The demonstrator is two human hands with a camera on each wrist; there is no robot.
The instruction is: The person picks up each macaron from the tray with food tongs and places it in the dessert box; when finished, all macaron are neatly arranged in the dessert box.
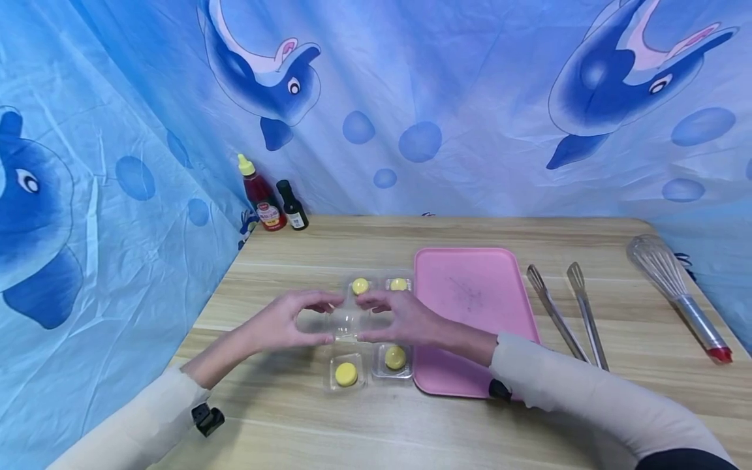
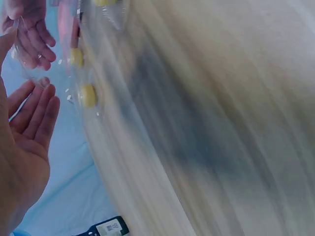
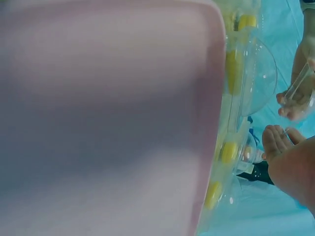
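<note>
A clear plastic dome lid [image 1: 348,322] is held up between both hands above the table. My left hand [image 1: 286,321] grips its left side with fingers and thumb, while my right hand [image 1: 408,318] grips the right side. Beneath and around them sit small clear trays with round yellow pieces. At the front left is an uncovered yellow piece [image 1: 346,374]; a domed tray [image 1: 394,360] stands at the front right. Two more yellow pieces, one at the back left [image 1: 360,286] and one at the back right [image 1: 398,284], appear behind the hands. In the right wrist view a dome [image 3: 263,78] covers one tray.
A pink tray [image 1: 470,281] lies right beside the small trays, under my right forearm. Farther right are metal tongs [image 1: 578,313] and a whisk [image 1: 675,287]. A red sauce bottle [image 1: 264,199] and a small dark bottle [image 1: 292,205] stand at the back left, near the blue curtain.
</note>
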